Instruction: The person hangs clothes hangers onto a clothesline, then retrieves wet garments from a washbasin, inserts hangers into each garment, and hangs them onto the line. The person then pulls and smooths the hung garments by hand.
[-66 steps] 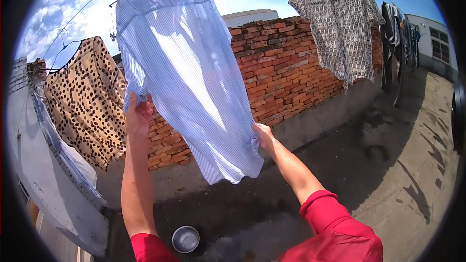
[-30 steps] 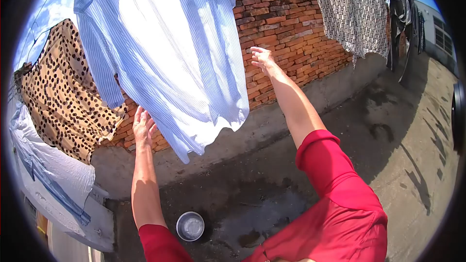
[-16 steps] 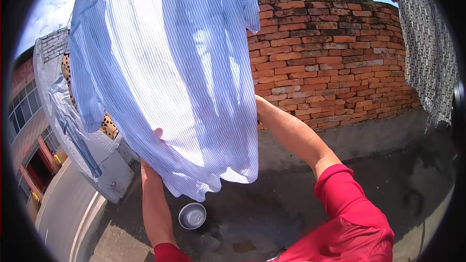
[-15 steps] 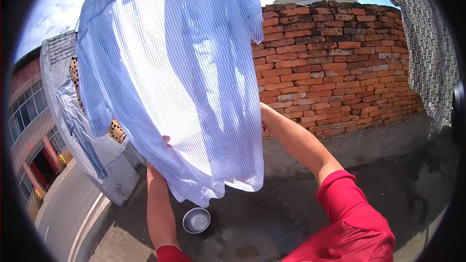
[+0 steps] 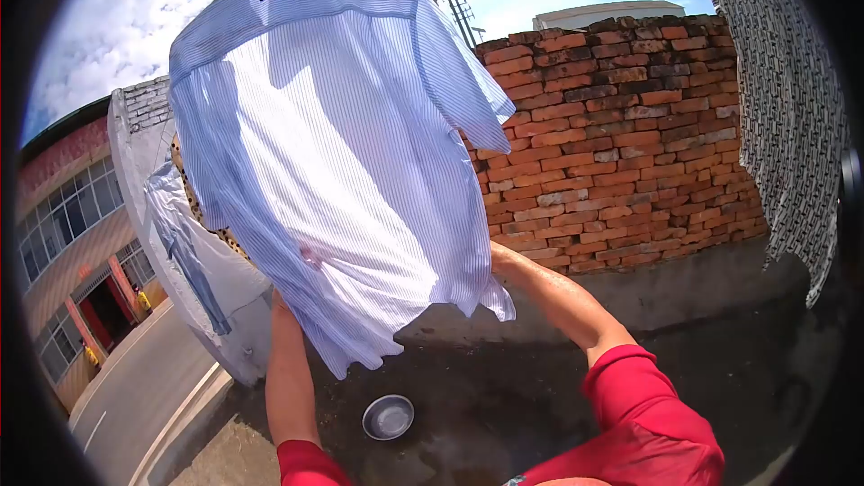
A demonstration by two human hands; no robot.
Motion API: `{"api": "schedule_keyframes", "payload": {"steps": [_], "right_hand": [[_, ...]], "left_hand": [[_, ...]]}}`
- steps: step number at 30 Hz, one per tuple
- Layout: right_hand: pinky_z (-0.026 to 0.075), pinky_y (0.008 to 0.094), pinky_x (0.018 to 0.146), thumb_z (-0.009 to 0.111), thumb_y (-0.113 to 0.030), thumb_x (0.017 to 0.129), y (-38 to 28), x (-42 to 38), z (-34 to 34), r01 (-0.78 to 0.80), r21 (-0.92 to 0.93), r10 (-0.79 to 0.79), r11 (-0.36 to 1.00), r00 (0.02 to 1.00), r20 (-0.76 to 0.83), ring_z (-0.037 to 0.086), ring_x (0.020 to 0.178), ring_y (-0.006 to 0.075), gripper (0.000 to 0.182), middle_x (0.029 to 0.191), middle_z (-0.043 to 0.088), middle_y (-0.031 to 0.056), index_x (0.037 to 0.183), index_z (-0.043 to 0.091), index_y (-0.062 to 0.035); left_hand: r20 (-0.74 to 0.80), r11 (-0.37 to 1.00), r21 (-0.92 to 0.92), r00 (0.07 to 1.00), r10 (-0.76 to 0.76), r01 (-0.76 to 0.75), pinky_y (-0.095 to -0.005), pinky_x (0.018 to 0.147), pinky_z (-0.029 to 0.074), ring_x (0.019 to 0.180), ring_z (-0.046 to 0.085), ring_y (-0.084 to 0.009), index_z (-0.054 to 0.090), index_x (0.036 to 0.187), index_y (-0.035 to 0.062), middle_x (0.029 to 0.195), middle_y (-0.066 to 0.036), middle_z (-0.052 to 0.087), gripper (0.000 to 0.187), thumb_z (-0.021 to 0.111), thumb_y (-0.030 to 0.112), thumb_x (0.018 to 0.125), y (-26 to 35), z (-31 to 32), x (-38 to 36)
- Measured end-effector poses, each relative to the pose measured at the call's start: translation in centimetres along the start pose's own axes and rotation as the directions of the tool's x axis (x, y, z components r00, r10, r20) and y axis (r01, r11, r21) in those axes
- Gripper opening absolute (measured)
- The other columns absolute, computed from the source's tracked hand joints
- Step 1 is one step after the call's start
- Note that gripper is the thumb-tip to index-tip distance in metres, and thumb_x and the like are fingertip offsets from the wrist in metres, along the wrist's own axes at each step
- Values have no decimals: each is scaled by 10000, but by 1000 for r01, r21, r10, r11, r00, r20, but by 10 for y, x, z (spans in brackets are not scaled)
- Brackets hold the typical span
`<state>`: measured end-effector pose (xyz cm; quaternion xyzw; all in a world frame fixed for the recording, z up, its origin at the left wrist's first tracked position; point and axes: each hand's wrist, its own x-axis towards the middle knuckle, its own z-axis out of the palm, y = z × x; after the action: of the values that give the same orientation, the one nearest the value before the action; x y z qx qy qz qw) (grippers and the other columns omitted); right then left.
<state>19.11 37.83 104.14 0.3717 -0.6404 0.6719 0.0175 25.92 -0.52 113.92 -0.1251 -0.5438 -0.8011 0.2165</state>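
Observation:
A blue-and-white striped short-sleeved shirt [image 5: 360,171] hangs in front of me, its back with a dark label facing me and its hem at the bottom. My left forearm goes up behind the shirt's lower left. A small part of my left hand [image 5: 311,257] shows at a bunched fold, where its fingers pinch the cloth. My right arm reaches to the shirt's lower right edge. There the cloth hides my right hand, so its fingers cannot be seen.
A red brick wall [image 5: 621,135] stands behind the shirt. Grey patterned cloth [image 5: 783,117] hangs at the right. Other clothes, one of them pale blue [image 5: 193,261], hang at the left beside a road [image 5: 135,396]. A metal basin [image 5: 389,418] sits on the wet ground.
The shirt now sits lower in view, with its collar and label showing. Its hem has spread and shifted at the right. Both arms still reach to its lower part.

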Motion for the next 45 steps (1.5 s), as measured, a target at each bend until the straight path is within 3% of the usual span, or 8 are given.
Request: {"api": "schedule_keyframes", "payload": {"steps": [20, 24, 28, 31, 33, 36, 40, 45], "right_hand": [[493, 233, 661, 638, -235, 908, -6, -42, -69, -17, 198, 106, 980, 889, -446, 611, 722, 67, 226, 806, 682, 3, 993, 687, -31], [494, 247, 671, 655, -295, 892, 8, -27, -129, 61, -243, -199, 968, 780, -594, 623, 756, 86, 291, 847, 687, 7, 1036, 677, -43], [465, 270, 874, 662, -400, 867, 50, -74, -145, -224, -470, -318, 854, 490, -812, 605, 986, 156, 466, 1062, 663, 65, 1182, 609, -60], [424, 629, 873, 583, -596, 840, 72, -143, -79, -411, 297, 460, 862, 390, -798, 442, 1233, 345, 744, 1316, 479, 146, 1354, 409, -86], [412, 612, 912, 542, -623, 852, 96, -161, -58, -258, 712, 680, 653, 613, -401, 469, 1200, 341, 756, 1266, 502, 164, 1371, 378, -99], [479, 549, 862, 489, -595, 894, 77, -119, -19, -83, 730, 313, 678, 932, -184, 531, 1119, 353, 695, 1278, 488, 181, 1359, 373, -90], [490, 334, 452, 437, -300, 968, 42, -80, 18, -19, 470, 269, 883, 840, -471, 634, 626, 200, 317, 835, 659, 85, 1108, 556, -42], [384, 268, 388, 499, -348, 962, 37, -90, 0, -92, 371, 339, 924, 645, -684, 478, 456, 133, 265, 671, 572, 16, 957, 583, -96]], "left_hand": [[103, 901, 360, 950, -295, 241, -344, 707, 568, 850, 662, -202, 584, 1170, 20, 1030, -85, 663, 346, 576, 234, 897, -74, -25, 46], [88, 899, 325, 937, -338, 294, -342, 791, 536, 958, 626, -206, 501, 1270, 33, 1110, -80, 628, 428, 580, 226, 896, -83, -10, 30], [222, 933, 328, 948, -228, 147, -325, 787, 509, 967, 599, -195, 487, 1271, 18, 1127, -94, 612, 459, 594, 263, 897, -120, -28, 35], [86, 992, 56, 990, -115, 111, -408, 922, 418, 1094, 525, -247, 430, 1362, 111, 1260, -128, 524, 663, 529, 568, 892, -101, -15, -56], [59, 990, 139, 997, -46, 37, -483, 1003, 351, 1241, 417, -277, 309, 1441, 196, 1385, -111, 402, 838, 495, 721, 815, -99, -2, -112], [281, 892, 336, 936, 210, -301, -427, 1057, 300, 1322, 321, -320, 232, 1451, 65, 1444, -159, 318, 1043, 723, 608, 708, -140, 48, -152], [50, 878, 397, 961, 271, -269, -326, 812, 451, 872, 617, -210, 582, 1122, -86, 891, -125, 671, 294, 504, 137, 946, -168, 53, -135], [100, 669, 691, 952, 289, -275, -347, 735, 456, 769, 600, -201, 607, 1000, -83, 872, -196, 671, 294, 522, 194, 949, -174, -44, -126]]}}
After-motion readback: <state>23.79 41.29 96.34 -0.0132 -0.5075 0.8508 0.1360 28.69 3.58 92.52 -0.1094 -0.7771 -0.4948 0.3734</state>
